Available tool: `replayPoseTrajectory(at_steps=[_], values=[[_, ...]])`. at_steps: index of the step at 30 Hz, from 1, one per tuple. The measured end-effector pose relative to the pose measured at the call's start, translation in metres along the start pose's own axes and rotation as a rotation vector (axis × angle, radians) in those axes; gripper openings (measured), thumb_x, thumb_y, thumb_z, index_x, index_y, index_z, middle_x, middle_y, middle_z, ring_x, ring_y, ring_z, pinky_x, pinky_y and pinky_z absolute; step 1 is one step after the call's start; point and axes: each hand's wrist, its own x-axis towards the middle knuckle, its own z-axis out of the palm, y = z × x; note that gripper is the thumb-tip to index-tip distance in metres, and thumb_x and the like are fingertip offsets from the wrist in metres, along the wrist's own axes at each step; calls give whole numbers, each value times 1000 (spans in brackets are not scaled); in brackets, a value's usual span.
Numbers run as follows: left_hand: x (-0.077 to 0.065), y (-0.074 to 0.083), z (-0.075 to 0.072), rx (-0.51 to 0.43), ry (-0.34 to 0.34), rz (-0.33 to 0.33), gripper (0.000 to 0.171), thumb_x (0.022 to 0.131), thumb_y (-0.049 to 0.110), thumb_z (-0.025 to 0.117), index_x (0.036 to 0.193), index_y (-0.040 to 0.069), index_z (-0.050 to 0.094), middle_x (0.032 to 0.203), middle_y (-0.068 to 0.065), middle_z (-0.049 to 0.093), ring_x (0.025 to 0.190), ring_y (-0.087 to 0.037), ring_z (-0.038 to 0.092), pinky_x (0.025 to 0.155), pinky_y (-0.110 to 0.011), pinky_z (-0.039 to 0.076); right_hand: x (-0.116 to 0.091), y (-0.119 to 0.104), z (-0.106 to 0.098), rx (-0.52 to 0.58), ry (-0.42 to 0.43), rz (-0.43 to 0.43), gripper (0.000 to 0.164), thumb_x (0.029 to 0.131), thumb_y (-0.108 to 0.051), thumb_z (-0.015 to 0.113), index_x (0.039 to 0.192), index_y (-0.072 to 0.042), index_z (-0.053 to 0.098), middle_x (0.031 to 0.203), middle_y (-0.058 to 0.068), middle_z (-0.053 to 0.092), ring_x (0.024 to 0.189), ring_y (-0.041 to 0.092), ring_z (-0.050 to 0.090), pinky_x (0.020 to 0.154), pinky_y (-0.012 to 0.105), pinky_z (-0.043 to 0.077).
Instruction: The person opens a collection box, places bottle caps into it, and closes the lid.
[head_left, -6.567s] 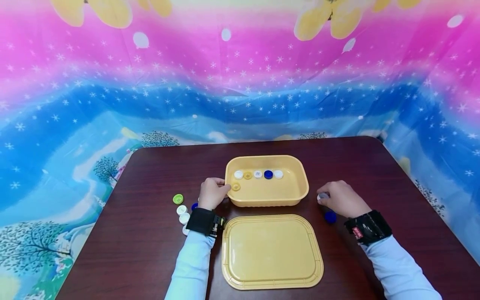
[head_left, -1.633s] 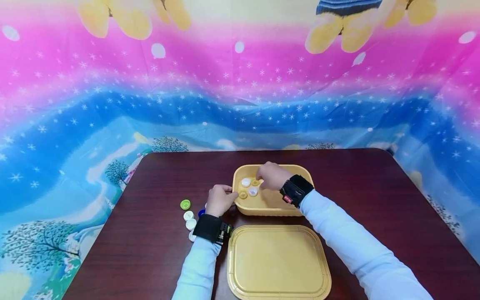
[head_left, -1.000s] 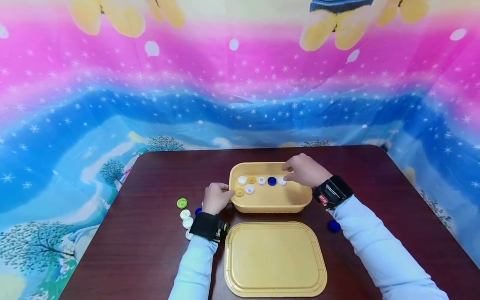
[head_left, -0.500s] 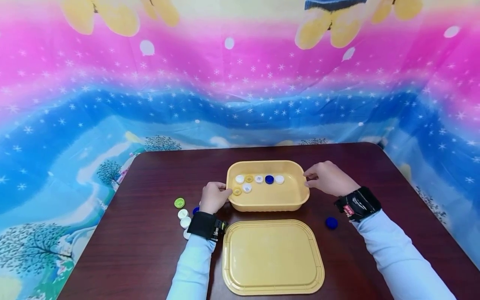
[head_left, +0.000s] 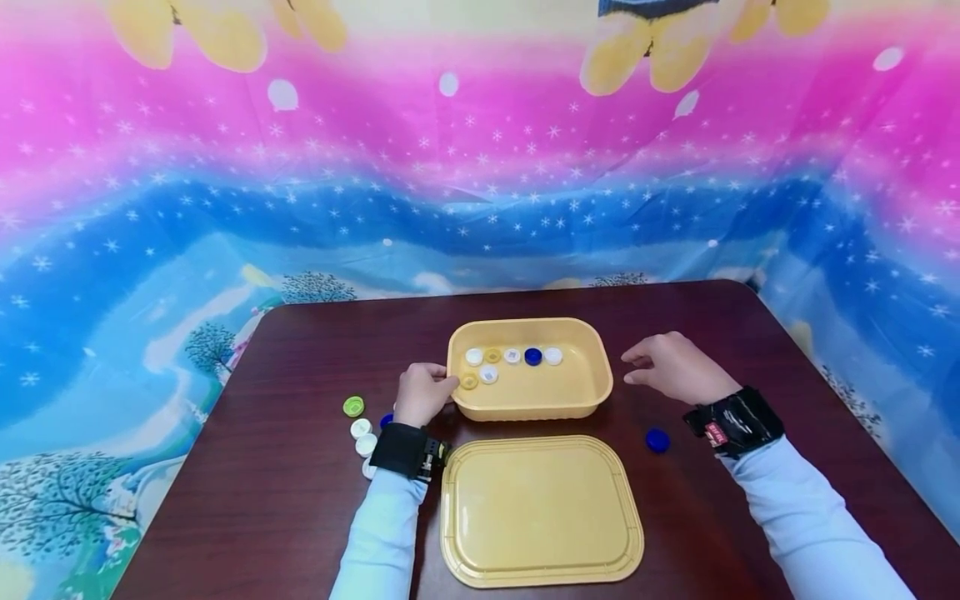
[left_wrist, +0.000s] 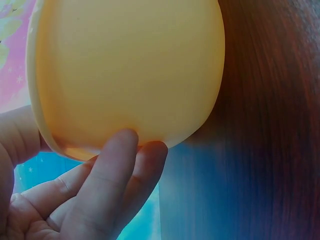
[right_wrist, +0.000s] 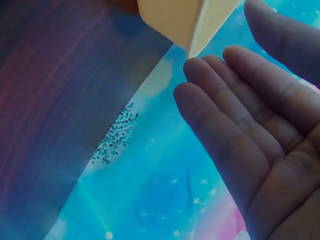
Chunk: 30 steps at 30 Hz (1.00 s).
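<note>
Yellow box (head_left: 529,412) on the bench (head_left: 247,483), seven caps (head_left: 512,356) inside | my left hand (head_left: 422,396) pinches its wall at 9 o'clock | my right hand (head_left: 678,367), fingers loosely extended, hangs just off its 3 o'clock end | lone blue cap (head_left: 657,441) at the box's 4 o'clock | yellow lid (head_left: 542,510) at its 6 o'clock

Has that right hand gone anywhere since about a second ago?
Yes. Judged against the lid on the table, the right hand has moved right: its fingers were over the box, now they are beyond its right end.
</note>
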Motion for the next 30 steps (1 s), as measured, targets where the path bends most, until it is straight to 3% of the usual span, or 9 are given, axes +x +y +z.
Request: replayPoseTrajectory(at_steps=[21, 30], values=[[3, 1, 0, -15, 13, 8, 23, 89, 15, 67, 104, -1, 73, 85, -10, 71, 70, -18, 68, 67, -32, 57, -35, 25, 32, -3, -32, 60, 32, 82, -12, 77, 109, 4, 71, 104, 17, 69, 92, 31, 65, 74, 43, 56], [1, 1, 2, -19, 2, 2, 24, 89, 15, 67, 105, -1, 72, 85, -10, 71, 69, -17, 67, 68, -32, 57, -47, 34, 46, 5, -57, 79, 30, 79, -11, 79, 106, 1, 73, 103, 13, 69, 96, 32, 63, 81, 50, 53]])
